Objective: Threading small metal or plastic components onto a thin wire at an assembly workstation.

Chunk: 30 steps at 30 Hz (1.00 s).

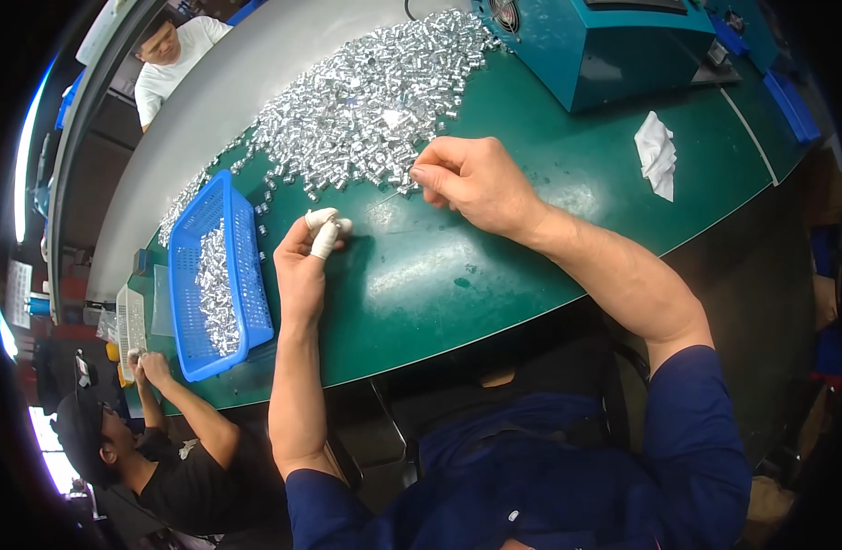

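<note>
Beyond both hands, across the far part of the green surface (pixel 439 284): broad pile (pixel 366 101) of small silver metal parts. Right hand (pixel 490 188) at the near fringe of the pile, thumb and forefinger pressed together; cannot tell whether pinching a part. Left hand (pixel 304 266) short of the pile, white finger covers (pixel 325 240) fitted, fingertips drawn close together; cannot tell whether gripping a part. Just left of left hand: blue basket (pixel 244 266), partly loaded with similar parts. Open room: bare surface between hands and curved near edge, extending rightward to crumpled white cloth (pixel 657 156). Limits: basket wall at left, teal machine (pixel 613 69) at far right, apart from right hand.
</note>
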Tool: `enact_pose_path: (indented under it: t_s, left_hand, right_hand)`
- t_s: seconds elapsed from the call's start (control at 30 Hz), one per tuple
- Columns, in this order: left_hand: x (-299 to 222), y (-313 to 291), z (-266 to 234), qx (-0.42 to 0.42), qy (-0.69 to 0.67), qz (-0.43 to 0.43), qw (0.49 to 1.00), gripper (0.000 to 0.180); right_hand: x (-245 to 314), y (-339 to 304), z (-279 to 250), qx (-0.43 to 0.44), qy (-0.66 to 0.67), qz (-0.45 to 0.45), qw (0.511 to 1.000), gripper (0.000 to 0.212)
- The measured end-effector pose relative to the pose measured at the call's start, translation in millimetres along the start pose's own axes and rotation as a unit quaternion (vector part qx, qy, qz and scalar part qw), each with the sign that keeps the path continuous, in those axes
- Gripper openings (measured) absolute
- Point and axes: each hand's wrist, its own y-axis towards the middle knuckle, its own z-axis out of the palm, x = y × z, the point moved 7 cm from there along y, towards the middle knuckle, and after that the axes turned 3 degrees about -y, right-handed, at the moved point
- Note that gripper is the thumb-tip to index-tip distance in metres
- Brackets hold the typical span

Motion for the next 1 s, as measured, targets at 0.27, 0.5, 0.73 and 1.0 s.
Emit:
enact_pose_path:
  t_s: [0.27,0.5,0.73,1.0]
  left_hand:
    - [18,2,7,0.062,-0.167,-0.063,0.982,0.026]
    - [14,1,14,0.083,-0.156,-0.059,0.982,0.025]
    - [10,0,14,0.081,-0.149,-0.056,0.984,0.024]
    - [11,-1,12,0.078,-0.147,-0.048,0.985,0.024]
  right_hand:
    - [22,-7,0,-0.018,0.076,-0.131,0.988,0.011]
    - [30,-12,4,-0.018,-0.022,-0.201,0.979,0.009]
    - [33,-13,4,-0.038,-0.051,-0.231,0.971,0.008]
    - [32,-13,3,-0.034,-0.048,-0.219,0.974,0.008]
